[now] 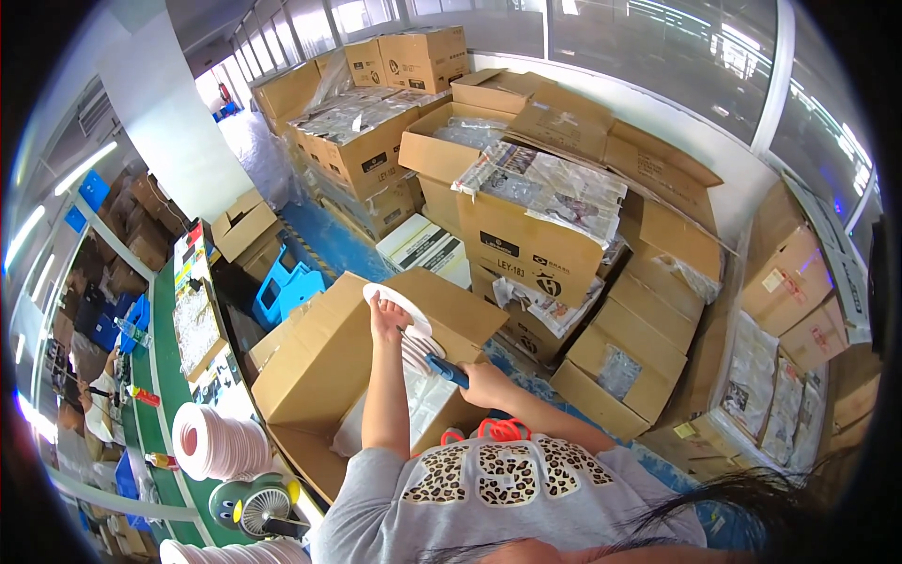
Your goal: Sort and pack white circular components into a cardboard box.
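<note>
Over an open cardboard box (pixel 324 343), my left hand (pixel 385 321) is closed on a thin white round disc (pixel 413 308). More white discs (pixel 423 355) show in a stack in the box just beyond that forearm, beside clear plastic wrap (pixel 352 423). My right hand (pixel 487 385) is wrapped round a dark blue hand tool (pixel 446 369), whose end points toward the disc. Its exact kind is too small to tell. The fingertips of my left hand are partly hard to make out against the white.
Stacked white rings (pixel 221 442) and a small fan (pixel 266 508) stand on the left beside a green work surface (pixel 169 395). A blue plastic crate (pixel 287 287) sits beyond the box. Large cartons (pixel 526 249) pile up ahead and right, with blue floor (pixel 315 235) between.
</note>
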The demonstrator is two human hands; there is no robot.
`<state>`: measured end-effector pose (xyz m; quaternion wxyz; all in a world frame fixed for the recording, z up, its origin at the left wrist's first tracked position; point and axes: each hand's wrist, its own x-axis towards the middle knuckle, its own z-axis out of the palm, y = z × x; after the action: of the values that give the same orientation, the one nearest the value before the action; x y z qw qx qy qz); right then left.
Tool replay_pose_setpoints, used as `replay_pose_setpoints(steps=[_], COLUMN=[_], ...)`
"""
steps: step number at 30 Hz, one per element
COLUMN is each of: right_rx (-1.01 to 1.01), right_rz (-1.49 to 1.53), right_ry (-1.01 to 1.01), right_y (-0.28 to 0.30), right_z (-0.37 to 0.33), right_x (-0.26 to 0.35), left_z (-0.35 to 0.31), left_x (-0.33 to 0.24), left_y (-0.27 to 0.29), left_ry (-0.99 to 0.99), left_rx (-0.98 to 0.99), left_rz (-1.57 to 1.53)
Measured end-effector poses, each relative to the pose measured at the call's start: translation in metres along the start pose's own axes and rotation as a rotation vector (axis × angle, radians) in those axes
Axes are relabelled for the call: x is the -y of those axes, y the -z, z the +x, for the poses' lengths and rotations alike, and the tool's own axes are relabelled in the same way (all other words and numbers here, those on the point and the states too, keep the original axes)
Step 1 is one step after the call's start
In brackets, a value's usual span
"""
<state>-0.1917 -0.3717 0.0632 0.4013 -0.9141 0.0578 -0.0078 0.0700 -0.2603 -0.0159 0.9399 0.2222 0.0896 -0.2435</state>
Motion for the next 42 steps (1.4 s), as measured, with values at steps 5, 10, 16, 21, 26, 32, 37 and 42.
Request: replay_pose_setpoints(steps=[5, 10, 16, 21, 26, 32, 37, 42], right_rx=[0.013, -0.007, -0.002, -0.028, -0.018, 0.034, 0.042, 0.022], right_rz=[-0.043, -0.122, -0.129, -0.114, -0.078, -0.112, -0.125, -0.162], right_ry=[-0.005, -0.115, -0.137, -0.148, -0.083, -0.061, 0.003, -0.022], right_y=[0.0, 0.007, -0.005, -0.004, 0.001, -0.007, -0.012, -0.003], right_z=[0.002, 0.002, 0.011, 0.014, 0.012, 0.014, 0.014, 0.01], right_x=[0.001, -0.008, -0.025, -0.026, -0.013, -0.013, -0.009, 0.005], left_z=[0.009, 0.006, 0.018, 0.009, -0.002, -0.019, -0.026, -0.028], left_x=[-0.004, 0.007, -0.012, -0.029, -0.048, -0.059, -0.061, -0.061], left_y=[-0.003, -0.01, 0.011, 0.001, -0.009, -0.026, -0.043, -0.048], left_ry=[0.036, 0.047, -0.165, -0.276, -0.341, -0.392, -0.384, -0.383], left_rx=[0.072, 0.07, -0.118, -0.121, -0.072, 0.038, 0.124, 0.121], left_rz=[-0.07, 0.019, -0.087, -0.131, -0.314, -0.514, -0.502, -0.502])
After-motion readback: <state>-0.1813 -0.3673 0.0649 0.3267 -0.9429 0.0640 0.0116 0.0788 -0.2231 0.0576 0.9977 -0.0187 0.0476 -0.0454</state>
